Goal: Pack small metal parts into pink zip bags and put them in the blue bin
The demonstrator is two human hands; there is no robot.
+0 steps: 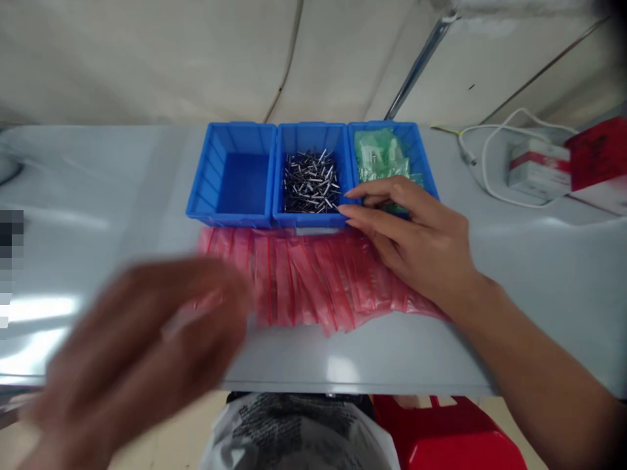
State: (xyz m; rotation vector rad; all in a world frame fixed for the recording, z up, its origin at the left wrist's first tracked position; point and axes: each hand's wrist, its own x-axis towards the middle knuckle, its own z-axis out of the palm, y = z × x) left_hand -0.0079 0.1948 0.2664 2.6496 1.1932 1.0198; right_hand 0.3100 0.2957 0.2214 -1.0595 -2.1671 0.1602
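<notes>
Right fingers (350,212): thumb and index slightly apart, other fingers pressed together, tips at the front right corner of the middle blue bin (304,221).
Steel rivets (311,183): loose heap, axes mixed, just left of the fingertips; right hand (416,245) nearer.
Left hand (140,343): blurred, fingers unclear, over the left end of the red zip bags (313,281).
Edges: bags lie along the bin fronts, the grey table's (353,359) front edge nearer.

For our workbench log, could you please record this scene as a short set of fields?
Right hand: fingertips at the front edge of the middle blue bin, beside the metal rivets
Left hand: blurred, at the left end of the pink zip bags; cannot tell if anything is held
Pink zip bags: red-edged, fanned in a row in front of the bins
Right-hand bin: green plastic packets
Rest: grey table, white cable, red box
</notes>
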